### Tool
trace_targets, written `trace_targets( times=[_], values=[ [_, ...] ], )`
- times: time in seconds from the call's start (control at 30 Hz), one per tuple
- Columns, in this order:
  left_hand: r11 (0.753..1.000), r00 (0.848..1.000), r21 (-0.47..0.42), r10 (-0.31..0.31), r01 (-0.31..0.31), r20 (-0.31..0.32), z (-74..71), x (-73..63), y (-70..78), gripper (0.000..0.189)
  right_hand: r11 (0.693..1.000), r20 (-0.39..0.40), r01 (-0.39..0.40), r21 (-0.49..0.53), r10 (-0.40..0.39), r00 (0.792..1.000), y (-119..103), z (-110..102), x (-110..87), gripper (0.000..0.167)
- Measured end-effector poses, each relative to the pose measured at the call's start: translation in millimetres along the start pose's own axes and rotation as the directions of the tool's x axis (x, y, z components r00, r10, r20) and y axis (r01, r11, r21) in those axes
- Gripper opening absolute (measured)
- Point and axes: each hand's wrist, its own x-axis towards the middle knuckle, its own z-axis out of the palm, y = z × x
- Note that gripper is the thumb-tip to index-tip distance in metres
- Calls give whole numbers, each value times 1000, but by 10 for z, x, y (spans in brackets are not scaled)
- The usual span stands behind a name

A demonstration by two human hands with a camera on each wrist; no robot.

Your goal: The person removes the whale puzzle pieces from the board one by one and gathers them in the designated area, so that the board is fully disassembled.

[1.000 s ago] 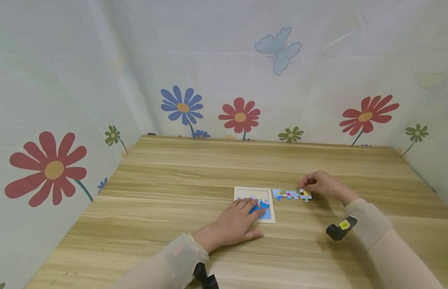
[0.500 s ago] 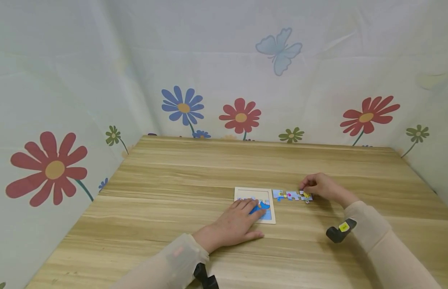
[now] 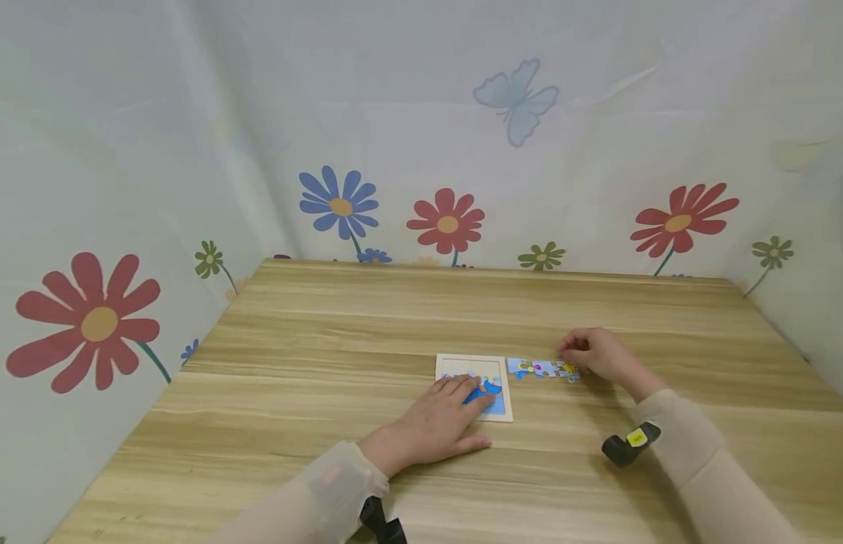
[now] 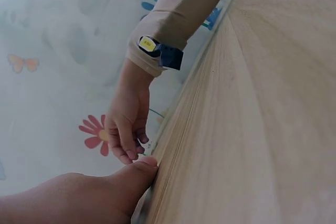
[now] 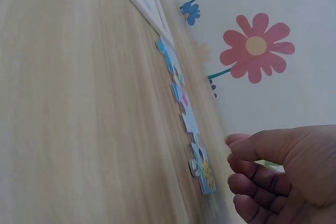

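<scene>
My left hand (image 3: 440,423) lies with its fingers spread over a square wooden puzzle tray (image 3: 509,408), covering part of the blue picture (image 3: 491,404) in its lower half. Along the tray's right side, several jigsaw pieces (image 3: 540,369) form a row on the table, pale blue with pink and yellow details. The yellow-patterned piece (image 5: 203,169) is at the row's right end. Just beside that end, my right hand (image 3: 594,353) hovers with thumb and fingers loosely curled. In the right wrist view, the right hand's fingertips (image 5: 236,179) are apart from the pieces, with nothing between them.
A wood-grain table (image 3: 353,310) carries everything. White fabric printed with flowers (image 3: 447,224) and a butterfly (image 3: 520,98) encloses the back and sides. Each wrist bears a black camera mount, one on the right sleeve (image 3: 628,444) and one on the left (image 3: 382,521).
The yellow-patterned end piece now sits closer against the row, where a small gap showed earlier. My right fingertips have come off it. The left hand has stayed on the tray.
</scene>
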Motion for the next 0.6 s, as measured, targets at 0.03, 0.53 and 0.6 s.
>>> trace_targets(
  times=[0.03,0.53,0.6],
  values=[
    [1000,1000,4,1,-1,-3,2,0,-3,65,1000,-15,-2,-1,2,1000,-19,6,-5,11],
    [999,1000,44,20,-19,-20,-66,-51,6,65,997,-125,37,65,-28,992,-328,67,-72,16],
    [999,1000,43,13,-12,-20,-61,-88,11,66,995,-122,59,76,-50,991,-378,108,-72,16]
  ],
)
